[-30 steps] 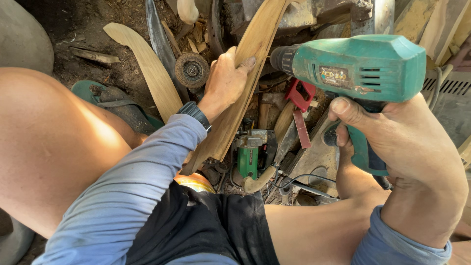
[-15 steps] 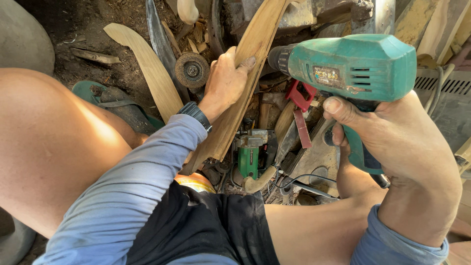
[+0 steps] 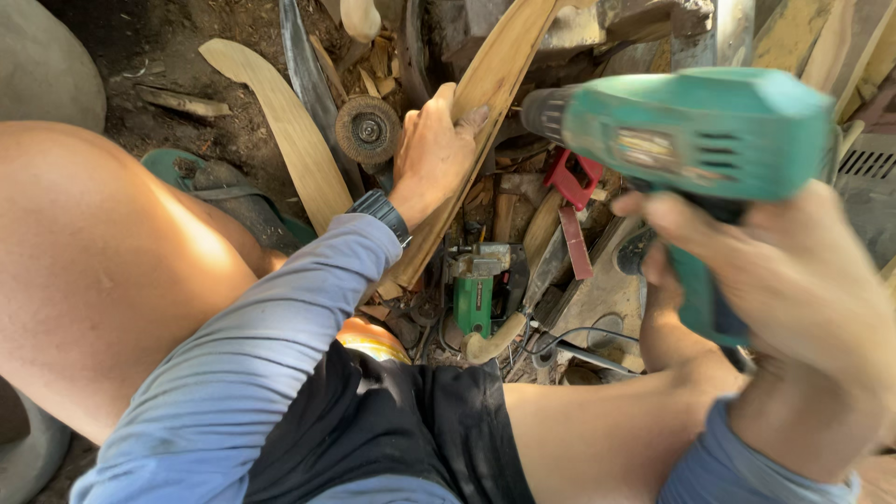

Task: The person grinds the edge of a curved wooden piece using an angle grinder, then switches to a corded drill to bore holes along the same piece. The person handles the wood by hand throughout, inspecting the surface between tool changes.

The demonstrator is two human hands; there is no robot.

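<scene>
Beside the wooden strip, the green drill has edged closer.

I saw a long, pale curved wooden strip standing tilted, gripped mid-length. Beside it, a teal electric drill hung raised, its dark chuck pointing at the strip's edge.

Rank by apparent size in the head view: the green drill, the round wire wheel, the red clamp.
1. Green drill, though its nearness to the camera exaggerates it.
2 and 3. Wire wheel and red clamp look alike, so I won't rank them.
</scene>
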